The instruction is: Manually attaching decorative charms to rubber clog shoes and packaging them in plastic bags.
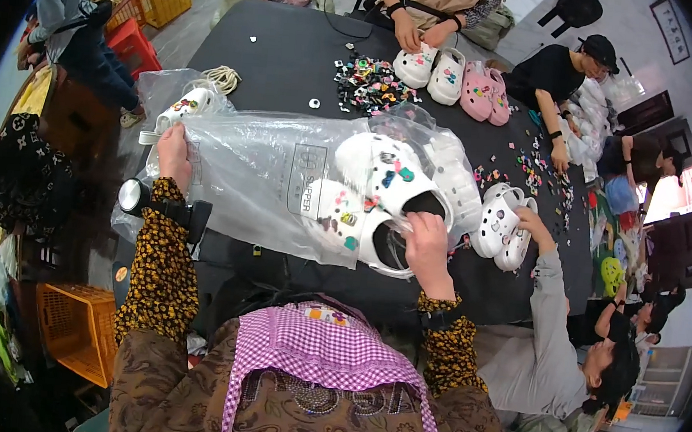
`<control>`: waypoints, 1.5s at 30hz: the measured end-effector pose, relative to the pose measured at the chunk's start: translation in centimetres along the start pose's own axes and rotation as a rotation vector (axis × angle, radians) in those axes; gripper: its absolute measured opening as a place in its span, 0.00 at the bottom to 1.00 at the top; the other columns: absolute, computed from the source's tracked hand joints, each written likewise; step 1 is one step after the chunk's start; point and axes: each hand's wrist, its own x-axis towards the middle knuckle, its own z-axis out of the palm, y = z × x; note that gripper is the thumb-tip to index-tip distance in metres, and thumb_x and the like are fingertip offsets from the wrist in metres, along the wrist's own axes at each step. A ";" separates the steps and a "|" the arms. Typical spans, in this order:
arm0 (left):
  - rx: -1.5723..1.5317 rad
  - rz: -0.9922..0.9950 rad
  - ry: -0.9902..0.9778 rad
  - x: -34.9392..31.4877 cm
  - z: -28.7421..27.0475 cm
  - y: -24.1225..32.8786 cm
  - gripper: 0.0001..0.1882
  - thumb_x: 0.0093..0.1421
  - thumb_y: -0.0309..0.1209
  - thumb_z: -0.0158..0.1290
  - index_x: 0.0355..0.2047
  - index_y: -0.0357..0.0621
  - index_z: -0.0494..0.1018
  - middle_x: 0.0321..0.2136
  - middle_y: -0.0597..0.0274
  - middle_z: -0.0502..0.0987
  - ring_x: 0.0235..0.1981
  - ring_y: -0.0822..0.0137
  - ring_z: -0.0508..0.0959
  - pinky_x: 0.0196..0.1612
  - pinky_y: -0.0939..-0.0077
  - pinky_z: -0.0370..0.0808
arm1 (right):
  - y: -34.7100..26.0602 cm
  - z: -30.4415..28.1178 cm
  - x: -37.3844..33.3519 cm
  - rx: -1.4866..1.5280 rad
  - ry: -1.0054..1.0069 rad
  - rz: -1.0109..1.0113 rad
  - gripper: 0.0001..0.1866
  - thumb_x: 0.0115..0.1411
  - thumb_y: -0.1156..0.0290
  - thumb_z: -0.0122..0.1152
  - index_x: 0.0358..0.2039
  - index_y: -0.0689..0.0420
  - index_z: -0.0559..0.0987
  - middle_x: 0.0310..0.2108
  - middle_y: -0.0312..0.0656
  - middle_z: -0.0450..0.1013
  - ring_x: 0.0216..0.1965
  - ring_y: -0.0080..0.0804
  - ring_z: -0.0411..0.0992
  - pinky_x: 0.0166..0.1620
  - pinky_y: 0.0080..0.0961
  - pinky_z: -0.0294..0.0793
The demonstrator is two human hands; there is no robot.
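Note:
A clear plastic bag (250, 179) stretches across the black table in front of me. My left hand (174, 156) is closed on the bag's left end. On the right, two white clogs with colourful charms, an upper clog (395, 171) and a lower clog (371, 235), have their toe ends inside the bag and their heel ends outside. My right hand (432, 252) grips the clogs at their heel openings; its fingertips are partly hidden there. Just beyond my left hand lies another charmed white clog (187, 105) amid clear plastic. More white clogs (453, 172) in plastic lie behind the pair.
Loose charms (370, 85) lie heaped at the far middle. A person opposite handles white clogs (414, 66) beside pink clogs (479, 92). At right, a grey-sleeved person touches white clogs (498, 223). An orange crate (76, 332) stands at lower left.

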 end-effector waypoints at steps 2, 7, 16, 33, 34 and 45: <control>-0.031 0.068 0.023 1.2 -0.5 0.4 0.09 0.61 0.32 0.47 0.34 0.39 0.71 0.26 0.69 0.71 0.26 0.75 0.69 0.30 0.80 0.66 | 1.2 0.3 -0.6 0.040 0.027 0.063 0.15 0.44 0.79 0.56 0.36 0.63 0.74 0.33 0.47 0.67 0.37 0.47 0.65 0.41 0.38 0.64; -0.045 0.260 0.110 0.7 1.1 1.4 0.12 0.62 0.33 0.46 0.31 0.35 0.72 0.24 0.68 0.72 0.24 0.76 0.68 0.29 0.79 0.65 | 2.9 0.8 -2.4 0.180 0.126 0.318 0.15 0.45 0.77 0.58 0.36 0.65 0.74 0.32 0.49 0.68 0.38 0.49 0.65 0.42 0.36 0.64; 0.369 0.496 0.277 0.5 -0.6 3.1 0.17 0.60 0.34 0.47 0.41 0.30 0.69 0.32 0.58 0.73 0.32 0.70 0.71 0.38 0.77 0.67 | 3.1 2.4 -2.6 0.602 0.172 0.734 0.14 0.49 0.81 0.53 0.39 0.68 0.75 0.29 0.38 0.73 0.29 0.21 0.71 0.36 0.19 0.69; 0.621 0.037 -0.841 -20.1 4.7 5.3 0.14 0.64 0.29 0.44 0.46 0.33 0.68 0.32 0.62 0.74 0.30 0.73 0.74 0.35 0.81 0.71 | -8.2 2.1 2.4 1.630 0.008 1.032 0.15 0.54 0.79 0.57 0.42 0.70 0.72 0.35 0.46 0.74 0.34 0.28 0.74 0.37 0.23 0.73; 0.623 0.052 -0.827 -20.5 4.7 5.7 0.14 0.63 0.30 0.44 0.46 0.33 0.68 0.33 0.61 0.74 0.28 0.73 0.74 0.34 0.81 0.71 | -8.4 2.5 2.5 1.596 0.001 1.031 0.14 0.54 0.79 0.56 0.42 0.71 0.72 0.36 0.46 0.74 0.34 0.28 0.73 0.37 0.23 0.73; 0.989 0.417 -0.771 -15.5 3.9 0.4 0.16 0.61 0.33 0.49 0.44 0.32 0.69 0.34 0.48 0.75 0.38 0.57 0.76 0.39 0.70 0.71 | -9.9 4.1 3.0 1.276 -0.287 0.482 0.16 0.59 0.73 0.50 0.46 0.66 0.73 0.39 0.41 0.73 0.44 0.25 0.70 0.49 0.17 0.66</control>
